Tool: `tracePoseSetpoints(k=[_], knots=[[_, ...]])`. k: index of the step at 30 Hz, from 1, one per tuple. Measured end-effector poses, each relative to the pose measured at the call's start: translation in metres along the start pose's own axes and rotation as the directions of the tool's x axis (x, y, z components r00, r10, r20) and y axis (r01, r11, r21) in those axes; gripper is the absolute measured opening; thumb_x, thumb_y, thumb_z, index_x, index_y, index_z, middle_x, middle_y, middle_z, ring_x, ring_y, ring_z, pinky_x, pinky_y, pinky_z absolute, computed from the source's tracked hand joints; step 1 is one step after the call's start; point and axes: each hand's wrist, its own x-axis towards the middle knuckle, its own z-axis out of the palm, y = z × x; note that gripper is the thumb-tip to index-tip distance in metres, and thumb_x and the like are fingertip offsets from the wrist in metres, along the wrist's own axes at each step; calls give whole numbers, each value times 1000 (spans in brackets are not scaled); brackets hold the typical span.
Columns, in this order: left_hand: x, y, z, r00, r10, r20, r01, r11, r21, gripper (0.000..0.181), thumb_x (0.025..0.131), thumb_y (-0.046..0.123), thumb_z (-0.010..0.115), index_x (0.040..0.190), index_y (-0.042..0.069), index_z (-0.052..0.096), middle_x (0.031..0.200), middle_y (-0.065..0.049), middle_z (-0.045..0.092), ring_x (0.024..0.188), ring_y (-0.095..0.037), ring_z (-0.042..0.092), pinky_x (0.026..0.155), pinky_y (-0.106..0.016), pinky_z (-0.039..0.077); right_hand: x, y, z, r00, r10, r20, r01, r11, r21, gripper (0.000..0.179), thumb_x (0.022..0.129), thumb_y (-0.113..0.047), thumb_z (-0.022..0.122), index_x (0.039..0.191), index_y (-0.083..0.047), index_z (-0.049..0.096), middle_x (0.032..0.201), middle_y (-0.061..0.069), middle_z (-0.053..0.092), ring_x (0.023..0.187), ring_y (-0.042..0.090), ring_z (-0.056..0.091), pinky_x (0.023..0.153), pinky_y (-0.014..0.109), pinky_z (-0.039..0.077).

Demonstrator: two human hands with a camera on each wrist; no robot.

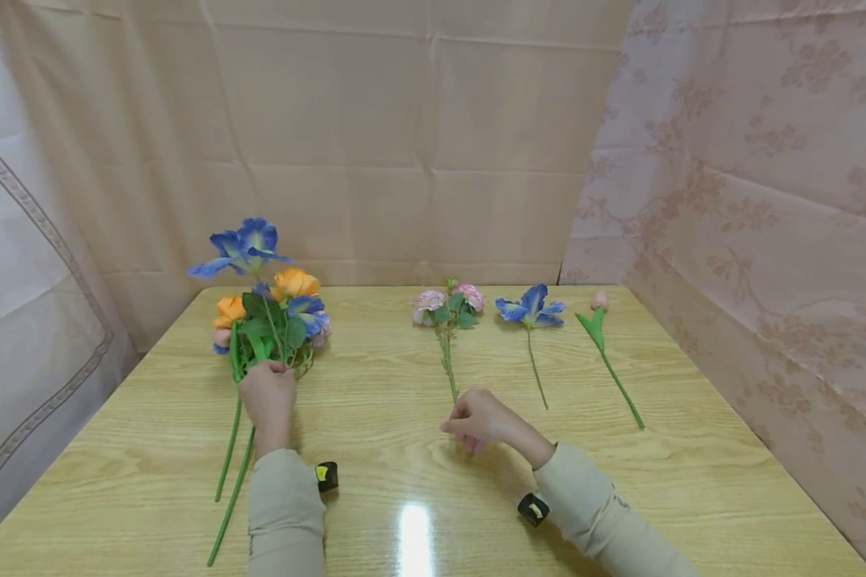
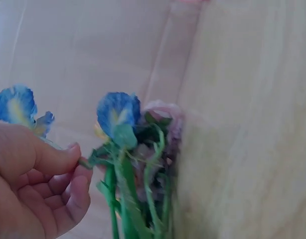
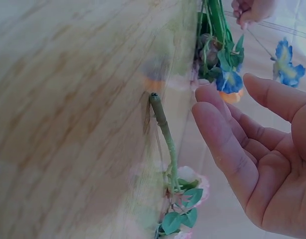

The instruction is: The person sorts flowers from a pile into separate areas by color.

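Note:
My left hand (image 1: 269, 398) pinches the thin stem of a blue iris (image 1: 240, 247) between thumb and fingertips, the bloom raised above a pile of flowers on the left. That pile holds orange flowers (image 1: 296, 284), another blue iris (image 2: 118, 114), pinkish blooms and green tulip stems (image 1: 232, 449) pointing toward me. Near the stem's lower end of a pink flower spray (image 1: 429, 304) is my right hand (image 1: 482, 418). In the right wrist view its fingers are apart and loosely bent, holding nothing, beside the cut stem end (image 3: 155, 102).
Right of the pink spray lie a single blue iris (image 1: 530, 308) and a pink tulip (image 1: 600, 301), stems toward me. The wooden table (image 1: 382, 481) meets a beige curtain (image 1: 375, 160) behind and a patterned cloth (image 1: 765, 240) at right.

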Motion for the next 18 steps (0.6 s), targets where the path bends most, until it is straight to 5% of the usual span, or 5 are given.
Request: tracePoseSetpoints(k=[9, 13, 18], knots=[[-14, 43, 1, 976, 132, 171, -118, 989, -90, 11, 79, 6, 65, 80, -5, 64, 73, -16, 63, 64, -27, 59, 57, -36, 46, -1, -2, 1, 1000, 14, -12, -14, 999, 33, 22, 85, -13, 61, 72, 5, 62, 58, 13, 58, 45, 19, 56, 44, 32, 50], [-25, 63, 11, 946, 197, 256, -146, 968, -206, 8, 78, 1, 66, 78, -7, 64, 66, -14, 63, 51, -19, 59, 49, -29, 49, 0, -3, 2, 1000, -3, -28, 4, 999, 42, 19, 86, -12, 60, 77, 5, 63, 57, 12, 58, 44, 19, 55, 43, 31, 49], [-40, 82, 24, 903, 224, 367, -110, 946, -306, 6, 79, -3, 64, 77, -8, 63, 64, -13, 62, 46, -13, 57, 47, -27, 50, 0, -6, 3, 990, -71, -121, 78, 995, 62, 15, 86, -10, 59, 86, 5, 62, 71, 16, 61, 56, 24, 60, 49, 32, 50]])
